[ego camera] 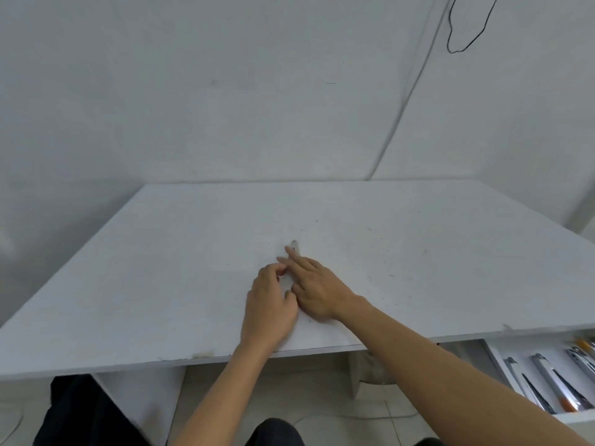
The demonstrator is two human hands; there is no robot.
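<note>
A small white flat piece (pixel 293 243), probably folded paper, lies on the middle of the white table (pixel 161 268). Only its pointed far tip and a strip between my hands show. My left hand (pixel 269 304) sits on its near left side, fingers curled towards the thumb and pinching the piece's edge. My right hand (pixel 318 286) lies across it from the right, with straight index and middle fingers pressing the piece down near its tip. My hands hide most of the piece.
An open drawer (pixel 502 365) at the lower right holds several metal tools (pixel 553 378), some with orange handles. A black cable (pixel 463 33) hangs on the wall at the upper right. Dark cloth (pixel 80 410) sits under the table's front left edge.
</note>
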